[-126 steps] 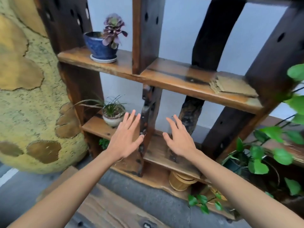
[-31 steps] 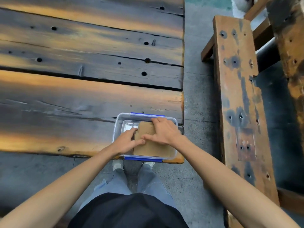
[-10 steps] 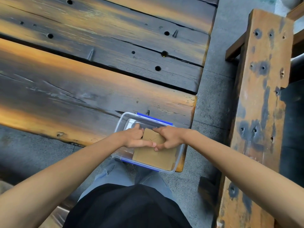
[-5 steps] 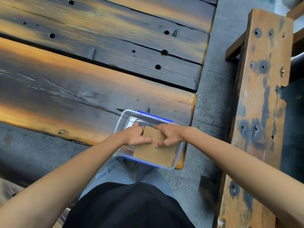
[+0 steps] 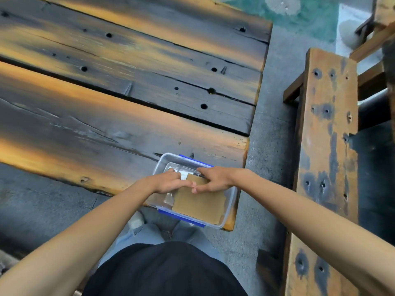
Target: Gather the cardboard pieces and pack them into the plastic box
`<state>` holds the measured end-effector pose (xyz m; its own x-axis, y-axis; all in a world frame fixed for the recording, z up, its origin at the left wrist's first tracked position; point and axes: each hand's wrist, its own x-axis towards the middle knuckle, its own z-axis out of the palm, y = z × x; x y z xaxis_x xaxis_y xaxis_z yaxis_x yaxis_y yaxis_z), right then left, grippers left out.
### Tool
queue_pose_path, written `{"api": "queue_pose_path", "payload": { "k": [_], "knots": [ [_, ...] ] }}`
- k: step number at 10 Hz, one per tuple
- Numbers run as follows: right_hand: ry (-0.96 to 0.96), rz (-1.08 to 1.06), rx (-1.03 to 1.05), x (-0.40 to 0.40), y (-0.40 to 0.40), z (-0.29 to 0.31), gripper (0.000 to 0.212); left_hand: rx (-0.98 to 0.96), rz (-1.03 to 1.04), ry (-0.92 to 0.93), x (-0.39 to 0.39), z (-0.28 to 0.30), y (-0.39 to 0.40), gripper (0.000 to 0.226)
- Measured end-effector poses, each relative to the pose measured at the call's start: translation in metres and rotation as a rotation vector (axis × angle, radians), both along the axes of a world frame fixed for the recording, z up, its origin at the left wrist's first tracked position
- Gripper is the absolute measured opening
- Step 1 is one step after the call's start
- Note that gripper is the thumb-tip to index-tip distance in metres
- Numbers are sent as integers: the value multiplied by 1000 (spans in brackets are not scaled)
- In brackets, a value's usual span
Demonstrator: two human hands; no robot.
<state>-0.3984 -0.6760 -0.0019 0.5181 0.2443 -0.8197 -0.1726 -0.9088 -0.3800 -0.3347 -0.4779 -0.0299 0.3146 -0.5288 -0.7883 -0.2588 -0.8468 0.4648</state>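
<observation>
A clear plastic box (image 5: 232, 196) with blue clips stands at the near right corner of the wooden table (image 5: 106, 107). Brown cardboard pieces (image 5: 201, 205) lie flat inside it, filling its right and near part. My left hand (image 5: 170, 183) rests on the cardboard's left edge, fingers curled down onto it. My right hand (image 5: 214, 179) presses on the cardboard's far edge, fingertips pointing left and almost meeting the left hand's. Both hands cover the far part of the stack.
A worn wooden bench (image 5: 324, 167) runs along the right, with a strip of grey stone floor (image 5: 269, 133) between it and the table. My legs and dark shirt are directly below the box. The box overhangs the table's near edge slightly.
Both hands stay on the cardboard in the box. The view has tilted up a little, so the box sits lower in frame. The cardboard lies flatter than a second ago.
</observation>
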Motion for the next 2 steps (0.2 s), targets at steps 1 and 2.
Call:
{"api": "queue_pose_path", "payload": {
  "k": [1,2],
  "knots": [
    [-38,54,-36,14,4,22,94,-89,22,-35,11,18,6,79],
    [-110,57,-35,33,14,53,79,-182,37,-33,27,44,11,79]
  ]
}}
